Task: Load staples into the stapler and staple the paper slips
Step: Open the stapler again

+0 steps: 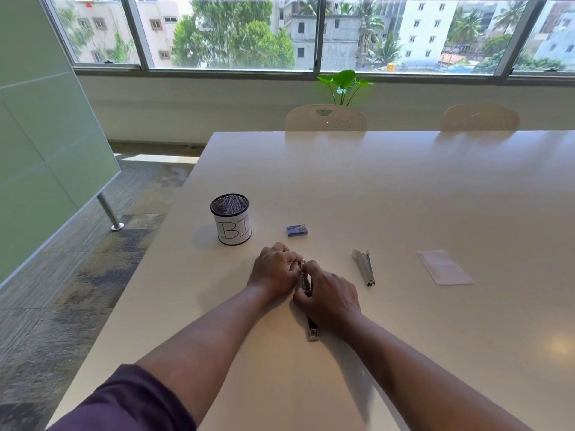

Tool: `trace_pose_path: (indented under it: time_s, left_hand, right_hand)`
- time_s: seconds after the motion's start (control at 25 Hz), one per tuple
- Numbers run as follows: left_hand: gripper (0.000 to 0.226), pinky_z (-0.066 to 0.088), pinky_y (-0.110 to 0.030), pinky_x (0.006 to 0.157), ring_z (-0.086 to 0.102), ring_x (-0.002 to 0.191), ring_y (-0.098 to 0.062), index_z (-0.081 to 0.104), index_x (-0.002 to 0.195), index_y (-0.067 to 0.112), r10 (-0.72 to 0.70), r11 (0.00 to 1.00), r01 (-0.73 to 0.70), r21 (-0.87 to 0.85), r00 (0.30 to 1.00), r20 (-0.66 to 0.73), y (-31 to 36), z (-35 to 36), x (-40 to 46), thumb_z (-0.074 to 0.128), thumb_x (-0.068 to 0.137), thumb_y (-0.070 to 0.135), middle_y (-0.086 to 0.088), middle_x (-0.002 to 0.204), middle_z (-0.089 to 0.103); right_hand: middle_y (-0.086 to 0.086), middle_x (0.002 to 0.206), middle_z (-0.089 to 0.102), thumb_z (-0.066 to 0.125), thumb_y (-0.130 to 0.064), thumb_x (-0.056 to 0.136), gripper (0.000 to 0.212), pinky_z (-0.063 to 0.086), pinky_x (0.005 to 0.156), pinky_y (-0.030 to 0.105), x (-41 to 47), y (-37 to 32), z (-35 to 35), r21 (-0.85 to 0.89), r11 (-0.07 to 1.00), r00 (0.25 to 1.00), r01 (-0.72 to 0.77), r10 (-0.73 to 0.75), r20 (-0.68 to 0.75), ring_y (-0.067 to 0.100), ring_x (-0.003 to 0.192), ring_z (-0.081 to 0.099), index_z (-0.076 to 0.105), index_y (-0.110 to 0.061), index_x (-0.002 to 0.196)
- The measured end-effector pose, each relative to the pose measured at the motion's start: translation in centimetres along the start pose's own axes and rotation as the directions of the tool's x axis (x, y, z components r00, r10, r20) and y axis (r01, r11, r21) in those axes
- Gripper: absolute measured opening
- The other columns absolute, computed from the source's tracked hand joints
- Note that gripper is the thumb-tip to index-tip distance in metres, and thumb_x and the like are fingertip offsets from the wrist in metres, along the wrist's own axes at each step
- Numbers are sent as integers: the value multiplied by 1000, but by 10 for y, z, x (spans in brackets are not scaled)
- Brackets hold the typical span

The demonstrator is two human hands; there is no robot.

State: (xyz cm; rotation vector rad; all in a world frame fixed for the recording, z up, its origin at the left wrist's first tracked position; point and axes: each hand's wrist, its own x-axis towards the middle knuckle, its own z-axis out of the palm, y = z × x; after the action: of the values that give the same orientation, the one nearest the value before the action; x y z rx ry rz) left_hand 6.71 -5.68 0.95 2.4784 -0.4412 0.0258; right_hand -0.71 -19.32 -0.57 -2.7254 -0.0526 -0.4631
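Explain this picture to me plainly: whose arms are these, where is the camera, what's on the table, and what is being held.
There is no machine here. The one picture comes from a wide-angle camera worn on a person's head, looking forward and down, so the arms are that person's own. On the pale table both hands work on a stapler: the left hand and the right hand close round it, hiding most of it. Beyond them stand a mesh cup with a handwritten label and a small blue staple box. To the right lie a separate metal stapler part and the paper slips, untouched.
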Motion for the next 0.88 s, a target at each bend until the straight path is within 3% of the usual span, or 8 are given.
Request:
trace_pose_path:
  time_s: [0.2, 0.36, 0.56, 0.8, 0.88]
  left_hand:
    - [33, 45, -35, 97, 52, 112, -24, 76, 110, 33, 1, 1000, -1, 11, 1000, -6, -1, 2, -1, 52, 88, 32, 5, 114, 64]
    - [32, 45, -37, 99, 53, 113, -24, 76, 112, 32, -8, 1000, 8, 19, 1000, -16, 0, 3, 0, 54, 89, 32, 4, 117, 64]
    - [30, 46, -38, 98, 52, 114, -24, 75, 112, 32, -6, 1000, 6, 29, 1000, -22, -1, 4, -1, 56, 89, 33, 4, 118, 64]
    - [36, 45, -35, 99, 52, 114, -21, 71, 120, 32, -13, 1000, 13, -3, 1000, -20, -2, 3, 0, 54, 88, 29, 3, 118, 64]
    - [42, 44, -34, 100, 54, 114, -22, 65, 130, 27, -16, 1000, 15, -7, 999, -44, -2, 4, 0, 57, 89, 27, 0, 118, 65]
  right_hand:
    - [-7, 104, 57, 52, -50, 81, 30, 41, 63, 32, -1, 1, -2, 135, 991, 999, 25, -18, -50, 21, 94, 59, 46, -32, 104]
    - [-7, 93, 60, 58, -43, 84, 24, 46, 65, 36, -4, 2, -3, 174, 983, 995, 67, -52, -89, 20, 90, 54, 45, -29, 98]
    - [-8, 91, 64, 62, -41, 86, 29, 46, 64, 33, -8, 1, -3, 194, 976, 992, 99, -80, -102, 17, 88, 57, 46, -33, 109]
    - [-18, 103, 56, 64, -53, 81, 45, 41, 63, 16, -7, 4, -8, 369, 929, 994, -16, 56, -99, -1, 80, 56, 48, -38, 121]
    - [-14, 101, 58, 62, -48, 85, 39, 46, 66, 19, -2, 8, -7, 465, 881, 982, -86, 153, -108, 0, 82, 58, 54, -31, 120]
